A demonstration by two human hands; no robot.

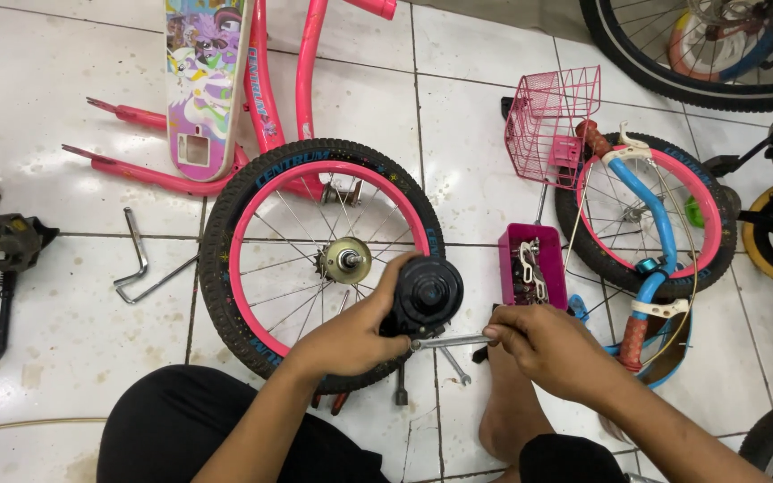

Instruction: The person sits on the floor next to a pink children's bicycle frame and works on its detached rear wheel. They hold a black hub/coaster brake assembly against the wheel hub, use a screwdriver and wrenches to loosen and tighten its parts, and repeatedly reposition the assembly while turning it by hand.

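- The left hand is gripping a small black training wheel, fingers closed around its rim, holding it just above the floor.
- The right hand is pinching a silver wrench whose end is meeting the wheel's underside.
- Behind the wheel, a pink-rimmed bicycle wheel is lying flat on the white tiled floor.
- A magenta parts box is sitting just right of it.

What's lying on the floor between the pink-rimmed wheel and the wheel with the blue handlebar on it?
In the head view, a small pink box of metal parts sits between the pink-rimmed wheel and the handlebar wheel. A pink wire basket lies just beyond it.
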